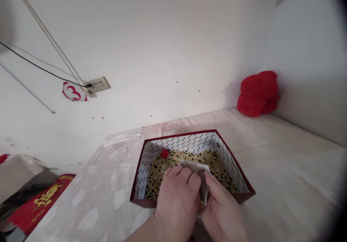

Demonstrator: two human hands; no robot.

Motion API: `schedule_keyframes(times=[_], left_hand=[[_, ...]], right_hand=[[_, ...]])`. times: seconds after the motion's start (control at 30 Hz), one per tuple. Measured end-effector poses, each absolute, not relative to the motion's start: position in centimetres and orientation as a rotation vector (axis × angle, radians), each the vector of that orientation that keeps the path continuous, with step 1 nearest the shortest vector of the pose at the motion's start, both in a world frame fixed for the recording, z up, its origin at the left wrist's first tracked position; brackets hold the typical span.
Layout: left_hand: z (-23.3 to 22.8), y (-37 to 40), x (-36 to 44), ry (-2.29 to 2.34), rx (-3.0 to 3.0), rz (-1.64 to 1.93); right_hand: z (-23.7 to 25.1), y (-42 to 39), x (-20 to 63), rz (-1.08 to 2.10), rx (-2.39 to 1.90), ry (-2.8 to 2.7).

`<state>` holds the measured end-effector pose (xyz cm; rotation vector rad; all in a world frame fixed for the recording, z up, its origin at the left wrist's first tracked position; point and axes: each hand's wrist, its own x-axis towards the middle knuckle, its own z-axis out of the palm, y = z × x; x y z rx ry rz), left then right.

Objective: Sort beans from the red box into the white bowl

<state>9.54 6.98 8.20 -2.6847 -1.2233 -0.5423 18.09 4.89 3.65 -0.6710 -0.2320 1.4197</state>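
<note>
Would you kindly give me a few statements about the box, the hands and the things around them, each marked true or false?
1. Both hands, left hand and right hand, hold a pale folded piece over the box. True.
2. The box holds blue marbles. False: it holds small yellowish and dark beads.
3. A small red ball lies among the beads. True.
4. The red fluffy heap sits inside the box. False: it sits on the table by the wall corner.

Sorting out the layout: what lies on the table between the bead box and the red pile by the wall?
Nothing: head view shows bare table between box and red pile.
</note>
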Motion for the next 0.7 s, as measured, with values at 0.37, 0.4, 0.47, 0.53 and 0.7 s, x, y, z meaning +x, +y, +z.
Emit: schedule_keyframes(times=[0.37, 0.4, 0.47, 0.53, 0.7], left_hand=[[8.0, 5.7, 9.2, -1.239, -2.714, -0.551], [8.1, 5.6, 8.9, -1.213, -2.765, -0.559], [8.4, 5.4, 7.9, -1.161, -2.881, -0.597], [8.8, 5.5, 6.7, -1.167, -2.949, -0.678], [9.0, 7.9, 3.6, -1.578, -2.795, -0.497]], right_hand=[[3.9, 4.4, 18.3, 1.289, -0.899, -0.481], [3.7, 4.2, 18.4, 1.192, -1.017, -0.634], [3.1, 3.8, 18.9, 0.998, -1.219, -0.916], [2.5, 3.3, 19.4, 0.866, -1.339, -1.084], [2.0, 2.9, 20.0, 0.657, -1.523, -1.350]])
